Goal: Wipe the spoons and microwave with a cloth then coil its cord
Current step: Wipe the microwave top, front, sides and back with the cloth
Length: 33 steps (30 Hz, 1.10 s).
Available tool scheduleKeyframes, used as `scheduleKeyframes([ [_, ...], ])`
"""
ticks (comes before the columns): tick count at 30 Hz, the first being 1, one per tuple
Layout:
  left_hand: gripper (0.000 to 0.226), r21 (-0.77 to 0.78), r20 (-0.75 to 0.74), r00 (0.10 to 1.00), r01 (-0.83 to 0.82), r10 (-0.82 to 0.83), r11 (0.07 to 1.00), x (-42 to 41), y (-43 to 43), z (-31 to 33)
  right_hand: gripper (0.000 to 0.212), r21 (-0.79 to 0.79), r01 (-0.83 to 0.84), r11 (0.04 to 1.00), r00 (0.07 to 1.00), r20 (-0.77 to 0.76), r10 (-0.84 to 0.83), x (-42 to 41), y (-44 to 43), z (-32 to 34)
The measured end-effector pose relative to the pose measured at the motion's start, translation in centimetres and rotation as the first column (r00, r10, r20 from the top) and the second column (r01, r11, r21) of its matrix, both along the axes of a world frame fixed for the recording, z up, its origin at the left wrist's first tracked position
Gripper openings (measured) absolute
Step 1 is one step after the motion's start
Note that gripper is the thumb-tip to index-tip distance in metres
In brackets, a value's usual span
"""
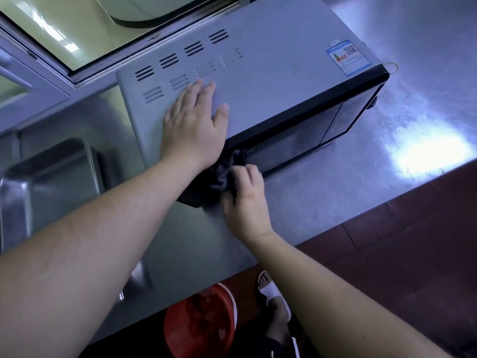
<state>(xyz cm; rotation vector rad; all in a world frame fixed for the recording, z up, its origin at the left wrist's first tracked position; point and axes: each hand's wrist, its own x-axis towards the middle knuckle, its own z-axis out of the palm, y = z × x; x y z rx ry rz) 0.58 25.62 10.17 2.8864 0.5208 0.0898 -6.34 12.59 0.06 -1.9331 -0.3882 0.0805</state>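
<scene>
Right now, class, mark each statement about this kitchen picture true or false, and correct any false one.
1. The left hand lies flat on top of the microwave. True.
2. The right hand grips a white cloth. False: the cloth is dark grey.
3. The cloth is against the microwave's front. True.
4. The red basin sits on the counter. False: it stands on the floor, below the counter's edge.
</scene>
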Motion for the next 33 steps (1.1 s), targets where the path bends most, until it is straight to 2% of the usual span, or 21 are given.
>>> scheduleKeyframes([
  [3, 0.058, -0.056, -0.040, 0.999, -0.006, 0.003, 0.998, 0.4, 0.6, 0.2, 0.040, 0.052, 0.217, 0.975, 0.976, -0.039, -0.215, 3.2, -2.5, 0.5],
  [7, 0.050, -0.259, -0.016, 0.996, 0.083, -0.090, 0.962, 0.1, 2.5, 1.9, 0.042, 0.127, 0.399, 0.908, 0.913, -0.150, -0.380, 8.5, -7.2, 1.6],
  [10, 0.052, -0.134, 0.021, 0.975, 0.223, -0.222, 0.966, -2.1, 4.7, 2.0, 0.035, 0.150, 0.490, 0.859, 0.868, -0.182, -0.463, 10.3, -9.3, 3.3],
  [12, 0.058, -0.059, -0.011, 0.977, 0.212, -0.213, 0.975, -3.5, 5.6, 1.4, 0.034, 0.179, 0.516, 0.837, 0.851, -0.214, -0.479, 10.5, -9.0, 3.6],
  [14, 0.058, -0.049, -0.015, 0.986, 0.167, -0.168, 0.985, -4.3, 5.7, 0.6, 0.038, 0.175, 0.525, 0.833, 0.845, -0.221, -0.486, 9.7, -7.6, 3.5],
  [19, 0.053, -0.045, 0.056, 0.987, 0.156, -0.154, 0.987, -4.2, 5.6, 0.0, 0.053, 0.195, 0.424, 0.884, 0.897, -0.221, -0.382, 4.2, -1.6, 1.9],
  [23, 0.053, -0.031, 0.062, 0.985, 0.160, -0.158, 0.987, -4.2, 5.6, -0.1, 0.053, 0.178, 0.282, 0.943, 0.958, -0.100, -0.268, -1.3, 3.2, 1.0],
  [25, 0.053, -0.022, 0.072, 0.983, 0.170, -0.168, 0.985, -4.2, 5.5, -0.1, 0.049, 0.111, 0.204, 0.973, 0.979, -0.026, -0.203, -3.1, 4.6, 0.5],
  [27, 0.053, -0.012, 0.077, 0.982, 0.176, -0.175, 0.984, -4.2, 5.6, -0.1, 0.042, 0.034, 0.124, 0.992, 0.986, 0.112, -0.127, -4.6, 5.9, -0.1],
  [30, 0.053, -0.007, 0.076, 0.983, 0.170, -0.169, 0.985, -4.2, 5.7, -0.3, 0.037, -0.090, 0.065, 0.994, 0.935, 0.353, -0.029, -5.7, 6.9, -1.2],
  [33, 0.055, -0.001, 0.073, 0.982, 0.175, -0.174, 0.985, -4.3, 5.7, -0.3, 0.038, -0.157, 0.033, 0.987, 0.880, 0.472, 0.046, -4.7, 6.2, -2.2],
])
